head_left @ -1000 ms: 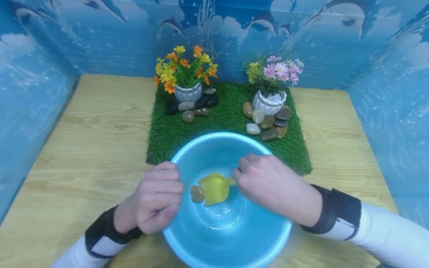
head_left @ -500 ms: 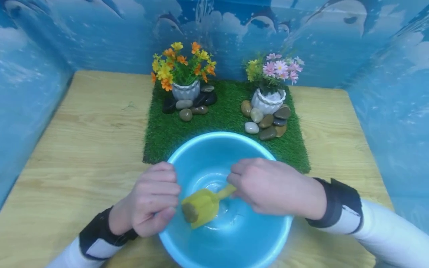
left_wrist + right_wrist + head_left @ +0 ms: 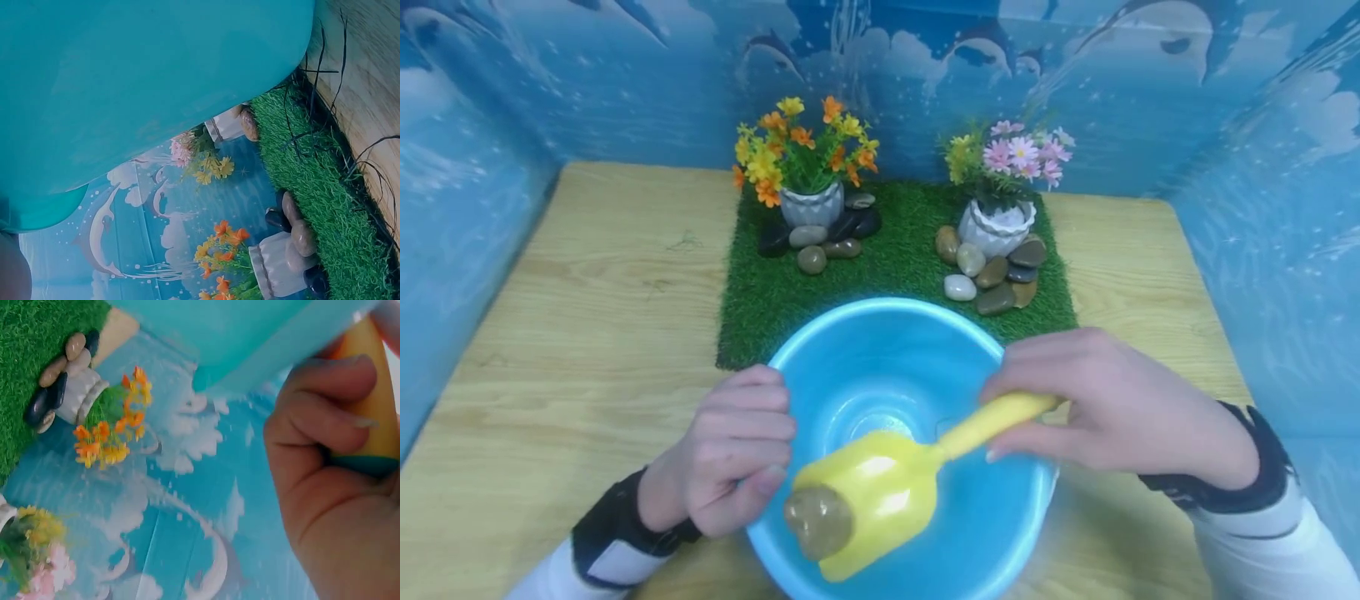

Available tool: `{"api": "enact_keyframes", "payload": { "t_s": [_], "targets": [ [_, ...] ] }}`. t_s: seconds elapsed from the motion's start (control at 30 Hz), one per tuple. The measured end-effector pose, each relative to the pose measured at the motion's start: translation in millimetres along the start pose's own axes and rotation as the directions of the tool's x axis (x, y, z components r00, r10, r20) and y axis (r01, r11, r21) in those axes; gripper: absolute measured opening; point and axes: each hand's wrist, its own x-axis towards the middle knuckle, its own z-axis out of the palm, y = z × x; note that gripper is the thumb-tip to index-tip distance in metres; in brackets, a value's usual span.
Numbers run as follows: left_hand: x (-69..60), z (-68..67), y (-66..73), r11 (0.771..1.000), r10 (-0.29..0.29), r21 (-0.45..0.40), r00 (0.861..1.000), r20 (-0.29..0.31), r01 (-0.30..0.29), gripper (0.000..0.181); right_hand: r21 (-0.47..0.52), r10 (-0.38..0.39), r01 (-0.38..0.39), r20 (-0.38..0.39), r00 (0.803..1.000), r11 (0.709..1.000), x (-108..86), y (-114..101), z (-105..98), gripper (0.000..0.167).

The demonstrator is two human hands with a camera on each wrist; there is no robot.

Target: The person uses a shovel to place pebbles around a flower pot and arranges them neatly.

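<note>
In the head view a blue plastic basin (image 3: pixel 904 354) stands in front of me. My left hand (image 3: pixel 730 454) grips its left rim with curled fingers. My right hand (image 3: pixel 1112 408) holds a yellow toy shovel (image 3: pixel 898 492) by its handle, above the basin. A brown-grey stone (image 3: pixel 818 523) lies at the front end of the shovel's blade, which tilts toward the lower left. From the right wrist, fingers are seen curled round the yellow handle (image 3: pixel 359 375). The basin's outer wall (image 3: pixel 125 75) fills much of the left wrist view, where little of the left hand shows.
Behind the basin lies a green artificial grass mat (image 3: pixel 895 250) on the wooden table (image 3: pixel 602 333). A pot of orange and yellow flowers (image 3: pixel 808 167) and a pot of pink flowers (image 3: pixel 1011 167) stand there with several stones. Blue dolphin-print walls (image 3: pixel 880 75) enclose the table.
My right hand has lifted the shovel up from the basin's bottom and moved right. The stone, earlier beside the blade, now rides on it. The left hand stays on the rim.
</note>
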Motion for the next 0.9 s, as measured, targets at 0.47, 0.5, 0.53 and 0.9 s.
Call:
{"api": "enact_keyframes", "payload": {
  "t_s": [0.47,0.5,0.53,0.9],
  "targets": [
    [-8.3,-1.8,3.2,0.998,-0.062,0.005,0.997,0.043,0.062,0.048,-0.33,0.299,-0.438,-0.395,0.869,0.836,-57.6,35,-44,0.036],
    [-8.6,-1.6,2.9,0.998,-0.063,0.003,0.997,0.043,0.063,0.049,-0.343,0.324,-0.478,-0.418,0.849,0.808,-59.5,39,-43,0.034],
    [-8.8,-1.4,2.7,0.998,-0.063,0.002,0.997,0.044,0.063,0.049,-0.357,0.347,-0.513,-0.435,0.831,0.78,-61.3,43,-43,0.032],
    [-7.8,0.6,3.0,0.998,-0.06,0.001,0.998,0.024,0.06,0.049,-0.34,0.555,-0.735,-0.492,0.671,0.587,-87.3,89,-42,0.032]
  ]
}}
